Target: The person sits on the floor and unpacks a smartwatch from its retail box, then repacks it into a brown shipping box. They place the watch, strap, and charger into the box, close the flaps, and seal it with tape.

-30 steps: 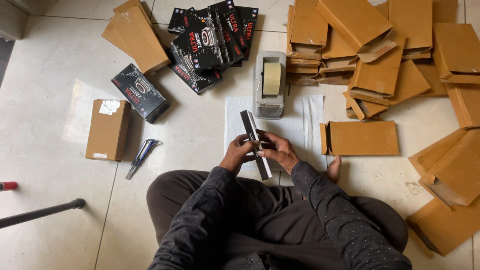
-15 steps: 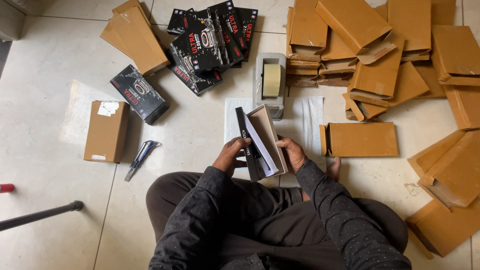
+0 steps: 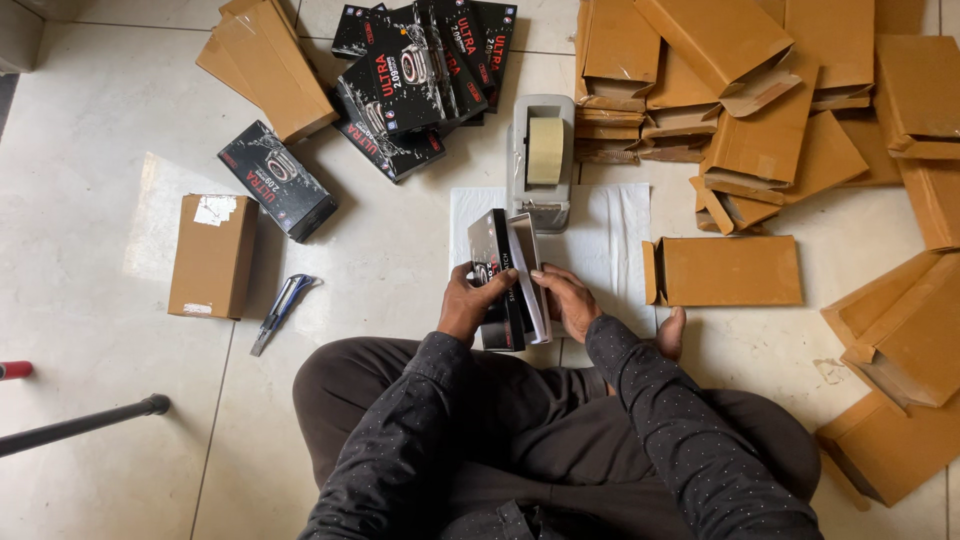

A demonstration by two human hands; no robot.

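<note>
Glossy black printed box [image 3: 497, 280]; matt brown cardboard sleeves [image 3: 730, 270]; smooth, faintly shiny floor tiles [image 3: 100, 130].

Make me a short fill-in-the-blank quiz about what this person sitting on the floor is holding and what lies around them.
1. Both hands, left hand and right hand, hold a ____ printed box.
2. Just beyond the box stands a grey ____ dispenser.
3. The blue utility knife lies on the person's ____ side.
4. The flat cartons to the right are ____ in colour.

Missing words: black; tape; left; brown

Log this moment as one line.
left hand: holds black box | right hand: on its open flap | tape dispenser: ahead
</note>
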